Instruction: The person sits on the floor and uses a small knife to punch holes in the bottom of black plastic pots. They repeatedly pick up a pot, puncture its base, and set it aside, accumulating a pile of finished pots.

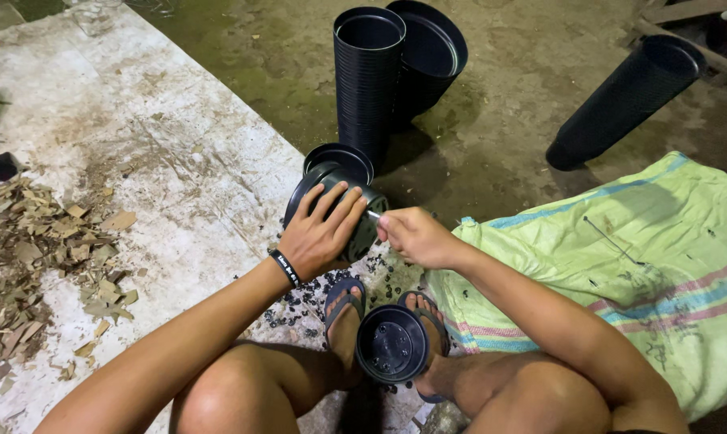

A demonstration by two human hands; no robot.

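Observation:
My left hand [319, 233] lies over the side of a black plastic pot [331, 186] that rests on its side, gripping it. A black band is on that wrist. My right hand [411, 235] pinches a thin metal tool [373, 214] whose tip touches the pot's base. Another black pot [391, 344] sits bottom-up between my sandalled feet. Small black plastic bits [299, 309] are scattered on the ground under my hands.
A tall stack of black pots [367, 76] stands behind, a second stack [428, 52] leans against it, a third [624, 100] lies at the right. A green woven sack [645, 257] covers the ground on the right. Wood chips [34, 265] litter the left of the concrete slab.

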